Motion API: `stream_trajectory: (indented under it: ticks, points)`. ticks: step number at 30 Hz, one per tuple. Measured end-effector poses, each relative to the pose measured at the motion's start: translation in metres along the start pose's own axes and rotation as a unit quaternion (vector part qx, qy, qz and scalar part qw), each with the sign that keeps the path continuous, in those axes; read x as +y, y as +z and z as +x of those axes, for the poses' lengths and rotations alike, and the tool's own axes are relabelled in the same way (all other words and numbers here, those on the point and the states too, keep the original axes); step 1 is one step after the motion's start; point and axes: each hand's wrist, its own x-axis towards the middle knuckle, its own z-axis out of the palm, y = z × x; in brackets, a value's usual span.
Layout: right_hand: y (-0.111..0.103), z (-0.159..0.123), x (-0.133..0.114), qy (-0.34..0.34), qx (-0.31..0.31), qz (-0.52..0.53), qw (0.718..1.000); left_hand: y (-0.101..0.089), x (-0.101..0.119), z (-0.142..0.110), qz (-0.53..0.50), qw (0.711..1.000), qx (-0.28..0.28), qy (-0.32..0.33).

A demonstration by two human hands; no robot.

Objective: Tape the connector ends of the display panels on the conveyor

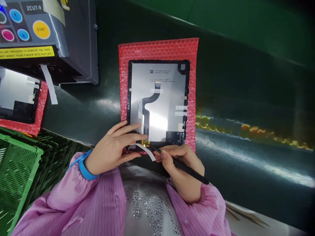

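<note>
A tablet screen panel (159, 114) with a silver back and black frame lies on a red bubble-wrap bag (157, 49). Down its middle runs a black flex cable (147, 118), ending in a gold connector (146, 143) at the near edge. My left hand (114, 146) rests on the panel's near left corner, fingers stretched out, fingertips by the cable's lower end. A white tape strip (147, 152) reaches from beside those fingers over the near edge. My right hand (185, 167) grips a slim black pen-shaped tool (189, 169), its tip close to the connector.
A grey tape dispenser (78, 42) stands at the upper left, a white tape piece (50, 86) hanging from its outlet. Below it, another panel (17, 98) lies on red bubble wrap. Green crates (22, 154) are at the left. Yellow tape (221, 127) marks the dark table on the right.
</note>
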Motion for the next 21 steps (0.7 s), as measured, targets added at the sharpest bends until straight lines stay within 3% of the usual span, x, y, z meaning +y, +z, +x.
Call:
stream_trajectory:
  ticks: [21]
  points:
    - [-0.0001, 0.0009, -0.0001, -0.014, -0.006, -0.012, 1.000, -0.0003, -0.0004, 0.0005, -0.002, 1.000, 0.003, 0.003]
